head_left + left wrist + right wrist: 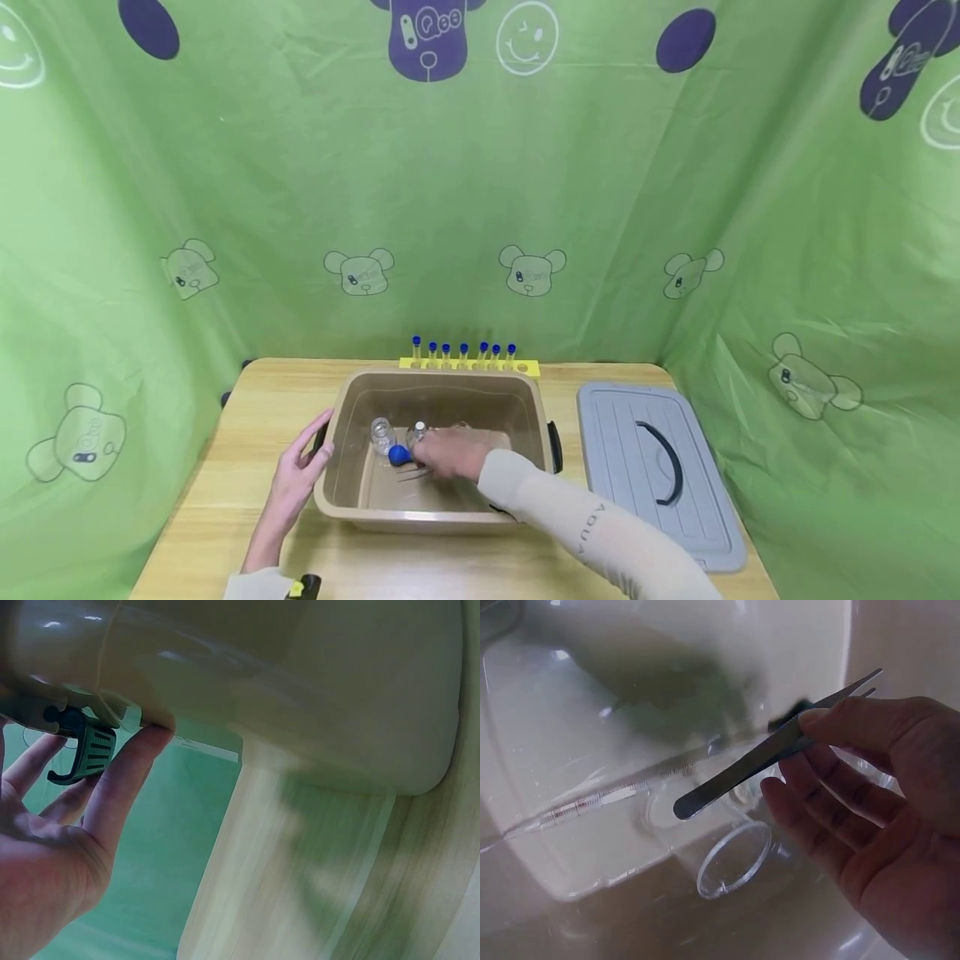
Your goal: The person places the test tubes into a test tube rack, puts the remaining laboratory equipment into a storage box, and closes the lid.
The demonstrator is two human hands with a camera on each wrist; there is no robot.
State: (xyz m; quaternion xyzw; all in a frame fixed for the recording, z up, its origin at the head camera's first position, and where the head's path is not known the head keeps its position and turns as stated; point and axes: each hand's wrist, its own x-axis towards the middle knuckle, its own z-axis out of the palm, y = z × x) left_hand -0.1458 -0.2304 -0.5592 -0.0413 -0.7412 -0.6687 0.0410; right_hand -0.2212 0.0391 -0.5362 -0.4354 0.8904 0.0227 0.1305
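My right hand (450,454) reaches into the brown plastic storage box (427,523) and pinches metal tweezers (739,765) between thumb and fingers. Their pointed tips extend past the thumb, the rounded end away from the hand. Below them in the right wrist view are a clear glass vessel (735,862) and a graduated glass tube (577,808). Inside the box, a clear glass jar (382,435), a blue rubber bulb (399,455) and a white-topped glass item (419,427) sit left of this hand. My left hand (296,475) touches the box's left side around its black latch (91,750), fingers mostly straight.
A grey lid (622,467) with a black handle (673,467) lies on the wooden table (225,467) right of the box. Behind the box stands a yellow rack (531,367) of several blue-capped test tubes (463,354). Green curtains (450,183) surround the table.
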